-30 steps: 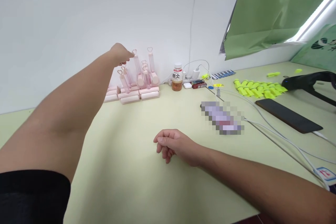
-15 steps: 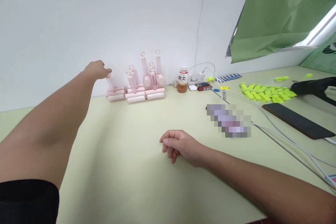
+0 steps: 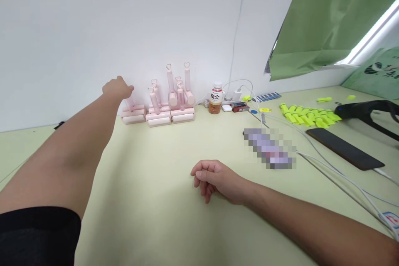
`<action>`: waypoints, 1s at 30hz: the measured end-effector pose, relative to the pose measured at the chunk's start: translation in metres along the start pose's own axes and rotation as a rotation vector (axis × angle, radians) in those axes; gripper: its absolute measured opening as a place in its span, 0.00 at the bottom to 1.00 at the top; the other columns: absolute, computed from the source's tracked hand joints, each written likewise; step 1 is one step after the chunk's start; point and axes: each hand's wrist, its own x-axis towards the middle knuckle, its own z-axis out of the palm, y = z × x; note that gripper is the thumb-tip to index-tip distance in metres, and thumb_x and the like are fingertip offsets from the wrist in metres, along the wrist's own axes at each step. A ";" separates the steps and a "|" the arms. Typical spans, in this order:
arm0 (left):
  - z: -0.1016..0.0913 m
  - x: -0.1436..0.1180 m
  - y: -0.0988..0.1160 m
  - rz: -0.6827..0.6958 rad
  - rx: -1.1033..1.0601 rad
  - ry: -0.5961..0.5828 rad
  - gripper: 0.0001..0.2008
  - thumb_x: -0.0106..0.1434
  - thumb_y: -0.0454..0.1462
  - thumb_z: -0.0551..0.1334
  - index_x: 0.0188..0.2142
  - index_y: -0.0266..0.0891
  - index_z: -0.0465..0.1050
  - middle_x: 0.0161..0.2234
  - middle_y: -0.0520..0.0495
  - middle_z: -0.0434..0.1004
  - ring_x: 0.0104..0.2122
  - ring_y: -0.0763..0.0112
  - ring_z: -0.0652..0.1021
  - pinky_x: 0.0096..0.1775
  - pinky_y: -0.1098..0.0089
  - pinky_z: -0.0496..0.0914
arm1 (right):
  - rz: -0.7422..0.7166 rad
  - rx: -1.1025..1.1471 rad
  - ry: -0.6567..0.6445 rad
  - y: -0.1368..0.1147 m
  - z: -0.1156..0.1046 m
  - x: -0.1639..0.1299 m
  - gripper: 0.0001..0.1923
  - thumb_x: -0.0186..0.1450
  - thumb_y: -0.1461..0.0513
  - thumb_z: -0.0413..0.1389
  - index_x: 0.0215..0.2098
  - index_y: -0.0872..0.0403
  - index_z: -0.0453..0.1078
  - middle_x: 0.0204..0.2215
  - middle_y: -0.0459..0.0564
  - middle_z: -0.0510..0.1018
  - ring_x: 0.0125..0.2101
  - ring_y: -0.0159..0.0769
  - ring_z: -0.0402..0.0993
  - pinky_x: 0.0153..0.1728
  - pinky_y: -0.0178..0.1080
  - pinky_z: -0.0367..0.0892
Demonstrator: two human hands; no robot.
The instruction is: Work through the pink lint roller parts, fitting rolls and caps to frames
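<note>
At the back left, my left hand reaches out with its fingers closed at the top of the leftmost pink lint roller, whose upright handle is partly hidden by the hand. The roller's wide head rests on the table by the wall. Beside it stand several more pink lint rollers, with clear-looking pink handles and heart-shaped loops on top. My right hand rests over the middle of the table, fingers loosely curled and apart, holding nothing.
A pill bottle stands right of the rollers, near small boxes and a charger. Farther right lie a blurred-out phone, white cables, a dark phone, yellow-green plastic pieces and a black device.
The view has shifted slightly, so the table things sit a little lower. My left hand stays at the leftmost roller's handle. My right hand keeps its pose.
</note>
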 end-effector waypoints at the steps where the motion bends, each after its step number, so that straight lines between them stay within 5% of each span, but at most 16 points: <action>1: 0.000 -0.002 0.001 -0.054 0.053 0.023 0.37 0.59 0.51 0.55 0.63 0.32 0.57 0.54 0.22 0.69 0.53 0.35 0.70 0.44 0.48 0.66 | 0.003 0.002 -0.004 0.000 0.000 0.000 0.08 0.60 0.58 0.59 0.34 0.55 0.71 0.28 0.46 0.75 0.21 0.29 0.70 0.19 0.34 0.70; 7: -0.006 -0.024 0.002 -0.054 0.149 0.075 0.28 0.69 0.49 0.48 0.55 0.28 0.66 0.47 0.32 0.75 0.51 0.53 0.74 0.42 0.61 0.64 | -0.006 -0.019 -0.014 0.002 -0.002 0.002 0.08 0.61 0.59 0.59 0.35 0.56 0.71 0.29 0.47 0.75 0.22 0.29 0.70 0.19 0.34 0.71; 13: -0.031 -0.059 -0.003 -0.061 0.187 0.051 0.22 0.67 0.45 0.52 0.53 0.33 0.67 0.47 0.36 0.74 0.46 0.53 0.75 0.39 0.62 0.67 | -0.007 -0.059 -0.009 0.001 -0.001 0.003 0.09 0.60 0.58 0.59 0.35 0.56 0.70 0.29 0.47 0.75 0.22 0.29 0.70 0.20 0.34 0.72; 19: -0.068 -0.121 0.000 -0.032 0.219 0.080 0.18 0.65 0.46 0.54 0.49 0.40 0.69 0.42 0.41 0.77 0.39 0.55 0.74 0.36 0.63 0.68 | -0.030 -0.120 -0.011 0.002 0.004 0.004 0.10 0.60 0.57 0.60 0.35 0.55 0.69 0.30 0.47 0.74 0.23 0.28 0.70 0.20 0.34 0.71; 24: -0.073 -0.184 0.029 0.164 0.050 0.078 0.16 0.64 0.48 0.55 0.43 0.42 0.71 0.35 0.45 0.78 0.34 0.57 0.75 0.32 0.65 0.66 | -0.196 -0.295 0.136 0.003 0.003 0.006 0.23 0.61 0.57 0.60 0.53 0.51 0.64 0.47 0.54 0.71 0.32 0.33 0.72 0.23 0.36 0.72; 27: -0.064 -0.219 0.057 0.334 -0.070 0.071 0.13 0.63 0.48 0.55 0.38 0.44 0.71 0.31 0.48 0.78 0.32 0.59 0.76 0.31 0.66 0.65 | -0.343 -0.496 0.253 0.001 -0.002 0.005 0.38 0.60 0.57 0.61 0.65 0.45 0.51 0.61 0.57 0.60 0.49 0.41 0.69 0.34 0.39 0.73; 30: -0.052 -0.247 0.083 0.481 -0.165 0.044 0.13 0.64 0.48 0.54 0.35 0.44 0.70 0.28 0.49 0.77 0.29 0.61 0.77 0.30 0.66 0.64 | -0.484 -0.665 0.294 -0.005 -0.008 0.003 0.42 0.60 0.59 0.60 0.68 0.46 0.47 0.65 0.57 0.56 0.59 0.46 0.60 0.48 0.45 0.68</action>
